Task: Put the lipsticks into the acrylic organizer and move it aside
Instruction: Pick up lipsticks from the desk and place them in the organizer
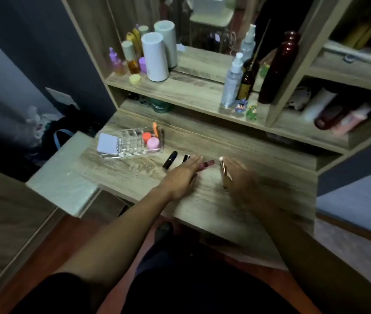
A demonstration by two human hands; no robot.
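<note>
Left hand (183, 175): flat, palm down, fingers straight and together, holding nothing. Fingertips reach over the dark red lipstick (207, 165), which lies on its side on the desk (202, 200); whether they touch it cannot be told. Second black lipstick (186, 158) shows only partly, just behind the left fingers.

Right hand (238, 177): motion-blurred. It sits against the gold lipstick (224, 173), which lies lengthwise with its pale end pointing away from the person. Thumb and fingers seem to lie alongside the tube; cannot tell whether the hand is closed on it or only touching.

Black lipstick (170, 160): lies apart from both hands, to the left of the left fingertips, tilted diagonally on the desk.

Acrylic organizer (132, 141): on the desk, behind and left of the lipsticks, near but not touching them. It holds an orange round piece (146, 135), a pink round jar (153, 143), an orange stick (155, 129) standing upright, and a pale lilac flat pad (108, 143) at its left end. Its small compartments look empty.

Arm pose: both forearms bare, extended forward from the lower edge of the view, converging toward the desk's middle. Left wrist straight, hand low over the surface.
</note>
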